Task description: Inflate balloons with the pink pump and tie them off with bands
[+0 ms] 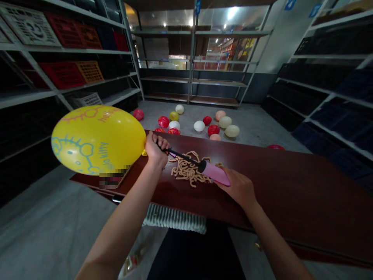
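We grip a pink hand pump (217,175) in both hands: left hand (155,151) pinching a yellow Hello Kitty balloon (97,140) to its nozzle at nine o'clock, right hand (237,188) closed on the barrel.

Left grip (155,151) clenched — right grip (236,188) cupped

Pretty simple look: bare forearms (116,221) and bare hands (155,149), plus plain black clothes (195,252) showing down at the bottom of the shot.

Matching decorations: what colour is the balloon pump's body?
The balloon pump's body is pink, clearest in the head view.
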A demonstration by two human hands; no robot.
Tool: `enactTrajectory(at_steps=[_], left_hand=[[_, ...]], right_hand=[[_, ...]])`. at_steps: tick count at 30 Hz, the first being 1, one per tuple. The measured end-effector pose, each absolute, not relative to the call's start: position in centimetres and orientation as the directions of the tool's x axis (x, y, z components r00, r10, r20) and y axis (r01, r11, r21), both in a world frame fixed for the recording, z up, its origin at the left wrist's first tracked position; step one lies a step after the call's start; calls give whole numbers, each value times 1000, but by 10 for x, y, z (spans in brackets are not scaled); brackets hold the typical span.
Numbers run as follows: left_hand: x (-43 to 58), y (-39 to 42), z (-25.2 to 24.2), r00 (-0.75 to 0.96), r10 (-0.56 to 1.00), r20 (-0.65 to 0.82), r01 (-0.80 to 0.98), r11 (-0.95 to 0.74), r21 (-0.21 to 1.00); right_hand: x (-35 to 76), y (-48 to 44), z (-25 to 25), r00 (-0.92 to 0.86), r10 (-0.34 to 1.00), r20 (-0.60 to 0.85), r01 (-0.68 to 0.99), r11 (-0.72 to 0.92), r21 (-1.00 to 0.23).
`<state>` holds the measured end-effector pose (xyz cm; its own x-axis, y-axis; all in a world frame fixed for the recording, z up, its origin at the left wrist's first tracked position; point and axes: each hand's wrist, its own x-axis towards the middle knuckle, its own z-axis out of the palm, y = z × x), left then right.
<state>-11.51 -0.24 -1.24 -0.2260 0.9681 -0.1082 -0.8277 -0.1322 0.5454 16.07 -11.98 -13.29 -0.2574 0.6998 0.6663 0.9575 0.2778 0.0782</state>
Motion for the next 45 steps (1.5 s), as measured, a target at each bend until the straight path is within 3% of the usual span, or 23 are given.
enactTrajectory(at_steps=[11,27,33,45], left_hand=[[-51,-16,10,-267,961,70,-772,-257,582],[62,-39,-26,-110,980,165,-744,-192,640],[38,-34,-17,-67,995,73,-739,-98,666],[-64,-21,-15,-135,991,-20,-796,-97,597]], right_hand=[[167,-120,-128,14,687,727,994,67,-81],[171,-120,-128,219,673,707,952,11,-305],[164,-121,-128,125,690,713,978,36,-206],[158,-122,-132,-138,715,685,985,169,23]])
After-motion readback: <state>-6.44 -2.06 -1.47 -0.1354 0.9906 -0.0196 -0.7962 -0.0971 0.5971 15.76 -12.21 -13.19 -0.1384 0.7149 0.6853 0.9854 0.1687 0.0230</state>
